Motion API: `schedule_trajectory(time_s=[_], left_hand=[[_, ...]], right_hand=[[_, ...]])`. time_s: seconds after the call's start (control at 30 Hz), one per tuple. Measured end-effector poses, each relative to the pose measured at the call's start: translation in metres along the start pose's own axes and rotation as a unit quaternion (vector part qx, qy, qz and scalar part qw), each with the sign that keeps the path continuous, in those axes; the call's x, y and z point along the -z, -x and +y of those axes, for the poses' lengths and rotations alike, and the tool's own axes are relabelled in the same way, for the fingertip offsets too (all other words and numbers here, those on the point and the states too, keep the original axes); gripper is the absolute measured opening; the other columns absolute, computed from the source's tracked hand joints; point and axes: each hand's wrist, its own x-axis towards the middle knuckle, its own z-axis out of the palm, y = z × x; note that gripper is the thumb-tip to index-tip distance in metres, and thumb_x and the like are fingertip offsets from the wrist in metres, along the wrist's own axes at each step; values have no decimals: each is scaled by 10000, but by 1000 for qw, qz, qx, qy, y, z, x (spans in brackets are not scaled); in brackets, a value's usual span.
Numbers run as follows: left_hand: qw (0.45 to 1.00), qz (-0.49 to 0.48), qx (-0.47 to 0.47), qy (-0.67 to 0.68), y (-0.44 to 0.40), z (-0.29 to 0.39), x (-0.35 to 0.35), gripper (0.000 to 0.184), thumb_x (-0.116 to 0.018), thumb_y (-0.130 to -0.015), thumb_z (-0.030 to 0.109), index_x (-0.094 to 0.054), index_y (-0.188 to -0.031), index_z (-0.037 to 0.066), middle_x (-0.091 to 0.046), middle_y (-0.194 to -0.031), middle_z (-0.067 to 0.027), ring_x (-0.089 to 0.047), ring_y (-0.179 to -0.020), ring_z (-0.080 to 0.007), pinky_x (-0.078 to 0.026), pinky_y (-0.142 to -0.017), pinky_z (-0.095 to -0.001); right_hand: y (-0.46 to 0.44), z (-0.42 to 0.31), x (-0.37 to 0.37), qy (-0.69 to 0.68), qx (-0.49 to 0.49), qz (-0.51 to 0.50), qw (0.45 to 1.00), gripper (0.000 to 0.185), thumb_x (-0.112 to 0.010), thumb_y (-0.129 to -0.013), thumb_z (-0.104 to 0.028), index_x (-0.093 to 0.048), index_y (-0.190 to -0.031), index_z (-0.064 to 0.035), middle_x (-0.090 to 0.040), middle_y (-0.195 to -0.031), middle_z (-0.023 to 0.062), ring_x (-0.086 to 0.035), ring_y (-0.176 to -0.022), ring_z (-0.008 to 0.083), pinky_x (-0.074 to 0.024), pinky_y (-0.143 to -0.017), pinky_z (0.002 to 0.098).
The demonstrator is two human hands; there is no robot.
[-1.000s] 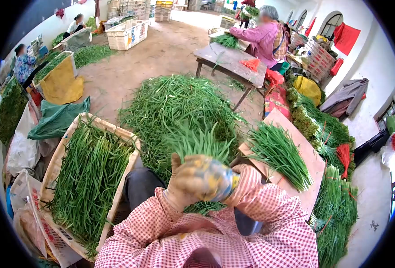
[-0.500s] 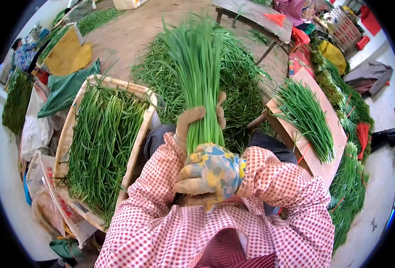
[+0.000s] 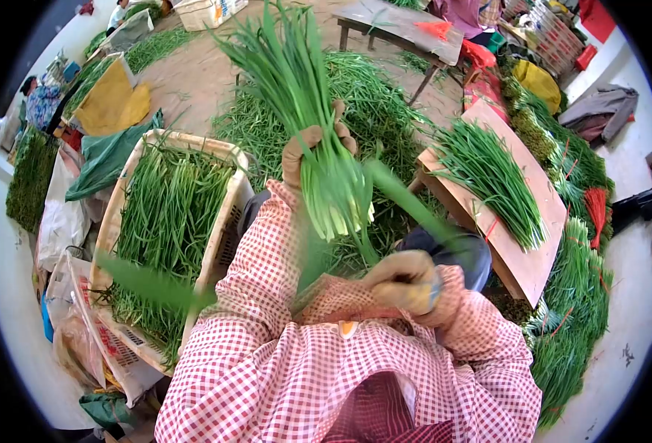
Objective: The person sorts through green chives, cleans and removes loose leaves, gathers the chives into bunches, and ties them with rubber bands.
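Observation:
My gloved left hand [image 3: 304, 151] is wrapped round a bundle of long green stalks [image 3: 285, 81], held tilted with its pale cut ends toward my body. My gloved right hand [image 3: 407, 283] is apart from the bundle, near my chest, with its fingers curled. Whatever it may hold is blurred and hidden. Loose green leaves [image 3: 411, 199], smeared by motion, show between the bundle and my right knee, and another blurred leaf [image 3: 145, 284] crosses the crate side. Below the bundle lies a large heap of greens [image 3: 381, 111].
At left stands a crate [image 3: 222, 151] full of greens. To the right, a board [image 3: 481, 214] bears a pile of stalks [image 3: 492, 177]. Tied bundles [image 3: 573, 317] line the right side. A low table [image 3: 355, 16] stands ahead, with a person [image 3: 459, 13] beyond it.
My right hand has left the base of the bundle and moved back toward my chest. The bundle now leans left at the top, and blurred loose leaves have appeared.

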Motion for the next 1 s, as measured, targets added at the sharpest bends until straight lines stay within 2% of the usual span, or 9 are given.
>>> schedule_trajectory(time_s=[0.13,0.23,0.27,0.3,0.47,0.63,0.7,0.87,1.0], left_hand=[[982,-101,88,133,11,-7,23,419,-604,-855,86,-500,-1241,-38,-634,-1088,-178,-658,-966,-316,-617,-750,-424],[974,-167,63,138,25,-20,39,440,-585,-876,179,-483,-1243,-40,-644,-1046,-184,-657,-961,-300,-609,-760,-423],[989,-20,3,143,38,-23,54,467,-567,-878,222,-472,-1261,-29,-645,-1057,-187,-659,-965,-300,-601,-770,-432],[986,-12,25,164,44,-26,67,478,-564,-873,227,-472,-1269,-24,-646,-1054,-185,-661,-956,-299,-595,-781,-440],[964,2,56,258,74,-34,102,448,-544,-899,172,-479,-1302,-11,-564,-1262,-203,-596,-1101,-329,-534,-902,-460],[960,95,-27,261,72,-42,108,389,-546,-892,139,-483,-1215,-68,-629,-1074,-232,-624,-1044,-351,-586,-805,-470],[952,-46,28,300,61,-45,94,425,-560,-872,76,-388,-1221,-94,-595,-1046,-255,-618,-1046,-360,-582,-824,-490],[959,-92,-12,266,44,-68,61,433,-555,-899,193,-391,-1220,-47,-531,-1034,-138,-593,-1071,-304,-571,-829,-414],[983,3,44,180,59,-75,38,549,-548,-889,241,-403,-1382,48,-563,-1265,-88,-397,-1316,-352,-333,-1096,-518]], right_hand=[[-6,-50,43,-247,71,234,938,297,-625,-895,-280,-603,-1051,-29,-535,-600,-17,-445,-432,77,-380,-412,238],[-28,-87,94,-353,63,253,898,271,-557,-946,-283,-592,-1048,-34,-465,-591,-64,-296,-403,29,-267,-400,211],[-36,-95,107,-333,82,263,902,260,-551,-953,-273,-594,-1052,-37,-455,-599,-73,-265,-403,21,-242,-404,204],[-43,-103,118,-322,88,267,904,268,-552,-953,-279,-595,-1060,-36,-463,-609,-71,-270,-404,22,-244,-403,202],[-92,-135,173,-262,120,237,928,268,-591,-930,-244,-598,-1094,-32,-483,-643,-51,-287,-423,22,-229,-392,204],[-157,-157,216,-200,198,224,933,275,-614,-909,-220,-599,-1096,-19,-486,-640,-39,-306,-434,34,-237,-410,210],[-179,-148,219,-189,224,210,933,287,-566,-945,-225,-591,-1144,-21,-525,-666,-34,-304,-431,29,-256,-416,205],[-189,-73,175,-229,150,130,953,327,-627,-884,-278,-595,-1095,-30,-466,-589,-22,-293,-418,69,-249,-412,243],[-153,-2,108,-340,141,54,928,365,-618,-894,-301,-580,-1110,-9,-446,-540,-17,-302,-398,74,-246,-401,250]])
